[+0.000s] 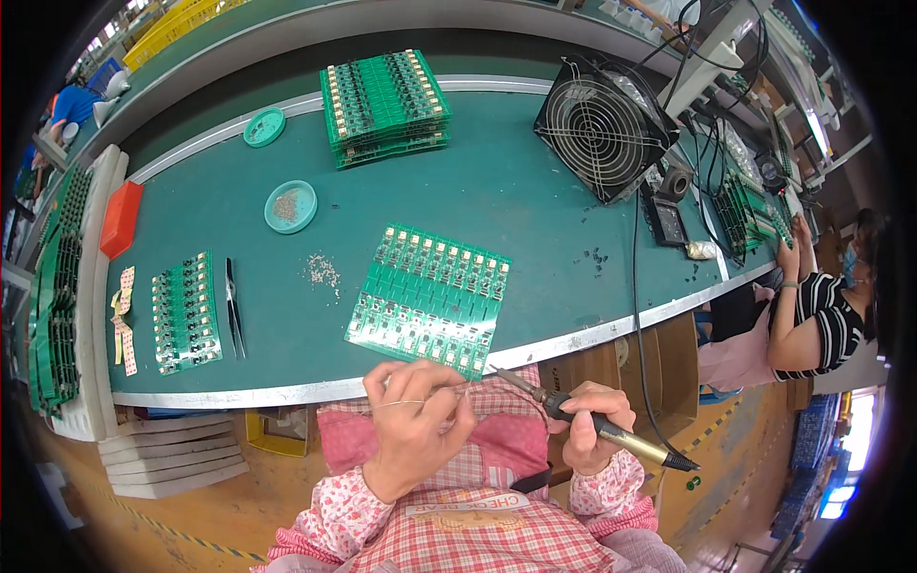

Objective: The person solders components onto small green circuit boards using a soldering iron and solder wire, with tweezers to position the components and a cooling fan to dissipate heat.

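In my right hand (594, 432) is a soldering iron (642, 445), gripped by its handle, its tip pointing up and left toward the near right corner of a green circuit board panel (425, 298). The panel lies tilted on the green mat and its near corner reaches the table's front edge. My left hand (417, 413) is closed just below that edge, with thumb and fingers pinched together. A thin silvery strand of solder wire (399, 402) crosses its fingers. The fingers hide part of the board's near edge.
Behind the panel stand a stack of boards (387, 105) and two teal dishes (290, 207) (264, 126). Left are loose parts (323, 271), tweezers (233, 306), a smaller board (186, 313) and a red box (120, 220). A fan (602, 129) and a hanging cable (637, 315) stand right; a co-worker (812, 315) sits beyond.
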{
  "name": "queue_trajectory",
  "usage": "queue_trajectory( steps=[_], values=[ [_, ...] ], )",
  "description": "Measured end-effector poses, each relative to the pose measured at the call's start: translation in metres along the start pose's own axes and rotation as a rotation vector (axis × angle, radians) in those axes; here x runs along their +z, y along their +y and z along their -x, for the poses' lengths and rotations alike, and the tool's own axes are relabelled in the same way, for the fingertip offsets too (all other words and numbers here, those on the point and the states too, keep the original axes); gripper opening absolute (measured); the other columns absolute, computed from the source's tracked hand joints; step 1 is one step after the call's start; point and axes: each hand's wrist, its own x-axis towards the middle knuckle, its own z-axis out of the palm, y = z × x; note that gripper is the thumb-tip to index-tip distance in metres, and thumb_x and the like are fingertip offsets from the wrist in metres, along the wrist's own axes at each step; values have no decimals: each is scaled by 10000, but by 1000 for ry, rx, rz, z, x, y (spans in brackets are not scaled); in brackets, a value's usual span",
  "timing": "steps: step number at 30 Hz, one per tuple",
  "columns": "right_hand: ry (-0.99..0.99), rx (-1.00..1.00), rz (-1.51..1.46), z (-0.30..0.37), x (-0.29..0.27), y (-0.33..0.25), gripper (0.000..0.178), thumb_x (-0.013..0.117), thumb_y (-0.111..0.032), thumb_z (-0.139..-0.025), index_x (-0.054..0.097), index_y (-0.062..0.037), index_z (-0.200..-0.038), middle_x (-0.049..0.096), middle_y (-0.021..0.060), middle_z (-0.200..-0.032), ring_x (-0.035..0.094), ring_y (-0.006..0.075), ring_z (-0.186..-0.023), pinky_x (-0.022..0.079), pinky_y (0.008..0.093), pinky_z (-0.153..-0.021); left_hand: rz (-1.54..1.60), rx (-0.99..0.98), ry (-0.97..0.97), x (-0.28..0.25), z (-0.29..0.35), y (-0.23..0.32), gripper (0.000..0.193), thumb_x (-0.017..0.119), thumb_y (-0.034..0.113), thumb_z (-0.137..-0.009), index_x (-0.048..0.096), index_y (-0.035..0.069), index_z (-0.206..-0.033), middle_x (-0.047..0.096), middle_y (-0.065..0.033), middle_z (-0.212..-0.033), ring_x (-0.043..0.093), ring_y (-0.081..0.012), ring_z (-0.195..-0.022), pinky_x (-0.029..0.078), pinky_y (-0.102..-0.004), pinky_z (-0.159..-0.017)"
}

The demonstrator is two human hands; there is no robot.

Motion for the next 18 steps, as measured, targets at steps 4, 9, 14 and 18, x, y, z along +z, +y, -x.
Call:
queue_trajectory(
  steps=[4, 9, 14, 18],
  values=[
    [-21, -68, -19, -2, 1, 0, 111, 637, -114, -897, 602, -11, -913, 654, 61, -617, 629, 181, -499, 484, 301, -472, -13, -9, -6, 4, -2, 4, 179, 729, 48, -712, 561, 103, -685, 660, 0, -957, 614, -211, -924, 358, -417, -908],
    [-38, -127, -9, -4, 3, 4, 112, 649, -109, -897, 608, -9, -925, 636, 44, -585, 615, 173, -483, 473, 297, -460, -37, -16, -19, 6, -3, 4, 182, 736, 48, -709, 565, 105, -681, 660, -1, -960, 603, -214, -934, 355, -418, -915],
    [-22, -184, -24, -5, 4, 7, 99, 647, -77, -879, 610, 6, -918, 617, 37, -555, 592, 163, -456, 457, 287, -440, -32, -14, -21, 7, -2, 5, 173, 740, 47, -706, 575, 101, -694, 656, -4, -958, 596, -218, -929, 352, -420, -917],
    [-17, -204, -37, -6, 7, 8, 77, 642, -46, -855, 615, 11, -899, 614, 39, -553, 590, 159, -452, 453, 280, -432, -60, -27, -28, 9, -4, 7, 180, 744, 46, -701, 572, 97, -705, 646, -5, -947, 589, -221, -921, 349, -421, -916]
  ],
)
